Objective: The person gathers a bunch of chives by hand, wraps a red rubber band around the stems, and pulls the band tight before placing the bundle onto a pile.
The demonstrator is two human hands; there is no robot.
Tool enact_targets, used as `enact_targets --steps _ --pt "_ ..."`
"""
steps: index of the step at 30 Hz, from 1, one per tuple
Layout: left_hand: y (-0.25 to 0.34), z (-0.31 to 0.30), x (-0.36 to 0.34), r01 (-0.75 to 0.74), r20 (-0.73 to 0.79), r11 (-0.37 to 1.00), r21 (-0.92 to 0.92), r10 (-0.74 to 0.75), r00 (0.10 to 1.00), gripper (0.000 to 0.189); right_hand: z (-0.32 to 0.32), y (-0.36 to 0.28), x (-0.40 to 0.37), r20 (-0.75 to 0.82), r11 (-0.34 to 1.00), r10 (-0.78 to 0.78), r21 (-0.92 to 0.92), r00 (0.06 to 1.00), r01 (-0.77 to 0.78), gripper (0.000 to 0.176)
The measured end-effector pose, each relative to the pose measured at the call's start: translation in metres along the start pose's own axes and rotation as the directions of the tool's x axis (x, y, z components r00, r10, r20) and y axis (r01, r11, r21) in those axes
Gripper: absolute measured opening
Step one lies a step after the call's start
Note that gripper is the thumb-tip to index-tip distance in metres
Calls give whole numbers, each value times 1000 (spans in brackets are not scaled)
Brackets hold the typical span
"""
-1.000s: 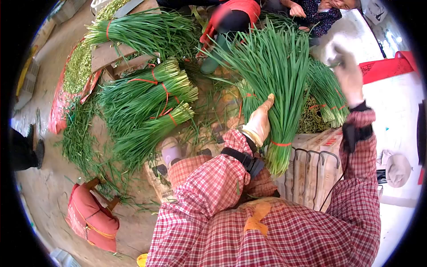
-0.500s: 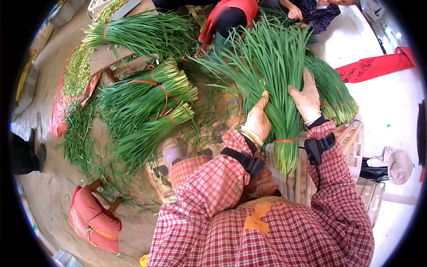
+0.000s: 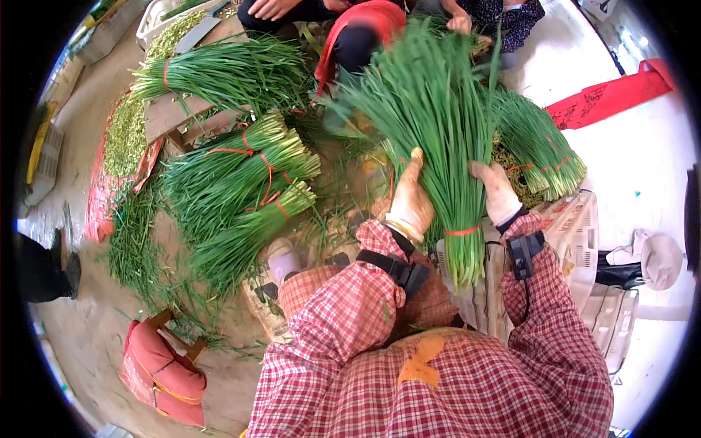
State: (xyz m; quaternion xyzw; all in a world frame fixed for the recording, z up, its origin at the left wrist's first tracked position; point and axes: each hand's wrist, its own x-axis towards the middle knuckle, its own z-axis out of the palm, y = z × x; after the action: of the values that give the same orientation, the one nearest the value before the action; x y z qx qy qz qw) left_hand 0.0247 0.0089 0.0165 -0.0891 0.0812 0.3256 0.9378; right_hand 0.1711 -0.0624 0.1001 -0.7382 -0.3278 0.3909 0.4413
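A thick bunch of garlic chives [image 3: 438, 131] stands between my hands, leaf tips pointing away and pale stems toward me. A red band [image 3: 462, 231] ties it near the stem ends. My gloved left hand [image 3: 412, 197] grips its left side, thumb upward along the leaves. On the other side, my gloved right hand [image 3: 498, 191] presses against the leaves, its fingers partly hidden behind them. The far leaves are blurred. Under the stem ends is a pale plastic crate [image 3: 493, 292]. Beyond my right hand, more tied chives [image 3: 540, 146] lie beside the crate.
Several tied chive bundles [image 3: 241, 168] lie on the left, another [image 3: 226, 73] on a wooden board [image 3: 171, 117]. Loose leaves [image 3: 139, 248] litter the floor. A red cushioned stool [image 3: 164, 372] is lower left. Co-workers sit opposite, one with a hand [image 3: 458, 22] near chives.
My right hand has come down along the bunch. Both hands and the bunch shift slightly left, and the leaf tips sway. A co-worker's hand now shows at the top.
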Motion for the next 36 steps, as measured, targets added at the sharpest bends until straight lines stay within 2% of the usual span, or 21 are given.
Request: enact_targets --steps 3,5,7,9,10,11,12,16,18,19,21,22,25,26,29,30,31,32,33,34,36 --pt "4 0 4 -42 -31 994 98 45 999 41 11 -9 8 -98 998 -58 21 994 60 40" --pt "-2 0 3 -76 -37 925 371 96 995 44 17 -7 14 -153 997 -67 23 986 71 41" --pt "-9 -1 -1 -87 -41 783 616 142 989 47 22 -13 15 -168 993 -115 0 979 116 40" --pt "-8 -17 14 -14 -167 918 396 87 982 41 21 -14 17 -171 991 -134 -8 976 135 39" --pt "-7 -28 23 18 -193 965 263 34 981 38 17 -5 23 -196 979 -166 88 966 186 38" --pt "-6 -34 28 43 -207 991 126 -16 978 34 15 -10 21 -242 987 -64 125 968 97 38" --pt "-3 -21 17 -65 -163 993 96 80 983 26 6 1 25 -226 984 -94 125 970 124 40" --pt "-9 -37 32 -56 -170 993 106 74 983 25 -1 20 28 -222 988 -108 84 969 129 43" --pt "-8 -31 31 -57 -163 992 117 75 984 28 6 9 23 -218 996 -46 70 975 63 41" --pt "-9 -28 29 -62 -191 970 236 109 976 29 8 4 20 -216 998 -14 62 976 28 40" --pt "1 13 4 -56 -235 885 462 184 954 31 10 2 18 -161 999 -50 12 986 52 39" --pt "1 9 7 -82 -162 897 435 167 973 31 11 2 17 -129 998 -67 -14 989 66 39" --pt "-2 -25 25 -37 -239 981 188 83 968 28 15 5 14 -98 995 -49 82 994 57 40" --pt "-3 -27 29 28 -296 995 98 2 955 23 4 14 19 -48 999 -19 46 999 22 56" --pt "-1 -21 20 -31 -296 991 132 69 953 21 -23 49 47 -291 985 -34 -169 956 -17 74" --pt "2 -13 15 -15 -351 980 197 85 933 22 -16 20 34 -319 967 6 -240 948 -87 89" --pt "4 -4 10 6 -402 965 262 104 910 22 -16 11 33 -354 975 -141 -213 925 67 81" --pt "6 1 8 31 -451 946 324 126 884 23 -20 5 35 -348 927 -306 -322 886 193 73" --pt "4 -2 10 14 -427 945 327 135 894 23 -14 -12 33 -323 850 -463 -426 825 310 65" --pt "2 -8 13 -3 -403 944 329 143 904 24 -3 -26 24 -253 736 -565 -585 785 341 45" --pt "-4 -15 18 -27 -399 940 340 170 901 24 32 -59 14 141 303 -710 -823 690 481 39"
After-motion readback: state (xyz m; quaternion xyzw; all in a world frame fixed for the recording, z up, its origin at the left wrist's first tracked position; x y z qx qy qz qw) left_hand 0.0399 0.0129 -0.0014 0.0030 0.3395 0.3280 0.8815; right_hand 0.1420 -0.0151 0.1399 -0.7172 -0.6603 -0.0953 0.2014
